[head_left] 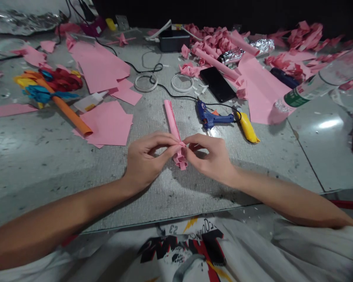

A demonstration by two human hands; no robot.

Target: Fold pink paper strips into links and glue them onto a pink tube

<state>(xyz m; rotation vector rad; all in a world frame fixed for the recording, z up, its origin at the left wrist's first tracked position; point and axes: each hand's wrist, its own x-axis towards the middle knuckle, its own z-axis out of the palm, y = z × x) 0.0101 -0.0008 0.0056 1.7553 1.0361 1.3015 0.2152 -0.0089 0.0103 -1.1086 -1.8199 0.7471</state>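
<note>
A rolled pink paper tube [172, 121] with a folded, frilled near end is held just above or on the grey, speckled tabletop [153, 207], directly in front of the person — whether it is fully lifted cannot be told. It is pinched between thumb and fingertips of the left hand [144, 158], just beyond the frill. At the same spot, a bit of pink paper is pinched by the right hand [208, 156], its thumb and forefinger brought together. Beyond the right hand, a blue plastic glue gun [214, 118] is seen beside a yellow ribbed object [248, 127]. Cut pink paper sheets [108, 123] and an orange paper tube [70, 113] are spread to the left.
</note>
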